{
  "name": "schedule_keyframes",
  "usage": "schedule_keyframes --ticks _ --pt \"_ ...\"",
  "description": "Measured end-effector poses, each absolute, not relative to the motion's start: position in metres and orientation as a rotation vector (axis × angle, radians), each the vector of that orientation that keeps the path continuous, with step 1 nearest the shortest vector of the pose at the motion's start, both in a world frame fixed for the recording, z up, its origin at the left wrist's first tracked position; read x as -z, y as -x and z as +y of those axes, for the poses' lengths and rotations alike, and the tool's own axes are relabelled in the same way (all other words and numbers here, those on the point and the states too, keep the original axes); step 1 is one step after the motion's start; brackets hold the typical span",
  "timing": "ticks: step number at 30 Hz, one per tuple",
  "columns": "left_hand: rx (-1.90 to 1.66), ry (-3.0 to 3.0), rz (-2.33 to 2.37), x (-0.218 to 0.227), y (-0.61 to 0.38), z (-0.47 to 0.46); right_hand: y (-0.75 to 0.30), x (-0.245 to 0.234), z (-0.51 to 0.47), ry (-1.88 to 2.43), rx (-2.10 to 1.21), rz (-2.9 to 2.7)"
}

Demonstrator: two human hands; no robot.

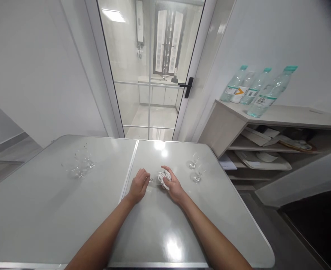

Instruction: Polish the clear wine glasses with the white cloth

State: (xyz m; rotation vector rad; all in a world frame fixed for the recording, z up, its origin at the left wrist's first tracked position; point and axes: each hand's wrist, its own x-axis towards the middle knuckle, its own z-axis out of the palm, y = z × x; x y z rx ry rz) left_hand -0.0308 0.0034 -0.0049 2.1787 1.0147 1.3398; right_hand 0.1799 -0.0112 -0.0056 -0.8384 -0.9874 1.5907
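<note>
Over the middle of the table, my left hand point(140, 183) pinches the narrow end of a small clear stemmed glass point(151, 180). My right hand point(173, 185) is closed around a crumpled white cloth point(164, 179), which lies against the wider end of the glass. Much of that glass is hidden by the cloth and fingers. To the right of my right hand are two clear glasses, a nearer glass point(196, 179) and a farther glass point(192, 164). Several more clear glasses point(81, 168) stand grouped on the left half of the table; their outlines are faint.
The glossy grey table point(69, 225) has a pale seam across it. Beyond its far edge is a glass door point(151, 105) with a black handle point(188, 87). At right, a wooden shelf unit point(289, 114) carries several plastic bottles point(262, 99) and holds a tray point(277, 164).
</note>
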Motion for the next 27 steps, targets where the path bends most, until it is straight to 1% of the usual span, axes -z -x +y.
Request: schedule_keyframes --ticks 3,8,12,15,19,22,24,27 --pt "-1.349 -1.994 1.088 0.005 0.027 0.003 -0.183 0.012 -0.010 0.919 -1.384 -1.248" --pt "-1.357 -1.576 1.181 0.004 0.024 0.004 -0.184 0.017 -0.013 1.018 -0.937 -1.632" --pt "-1.344 -1.172 1.079 0.007 0.024 0.011 -0.184 0.020 -0.015 0.933 -0.709 -1.898" --pt "-1.326 -1.045 0.985 0.011 0.023 0.016 -0.186 0.021 -0.014 0.865 -0.589 -1.970" --pt "-1.290 -0.969 0.964 0.016 0.023 0.022 -0.188 0.018 -0.014 0.824 -0.515 -2.025" --pt "-1.275 -0.962 0.987 0.016 0.026 0.022 -0.187 0.017 -0.017 0.781 -0.551 -2.069" --pt "-1.337 -1.060 1.032 0.012 0.027 0.020 -0.183 0.017 -0.019 0.839 -0.652 -1.948" --pt "-1.417 -1.380 1.101 0.004 0.028 0.013 -0.177 0.019 -0.017 1.010 -0.856 -1.534"
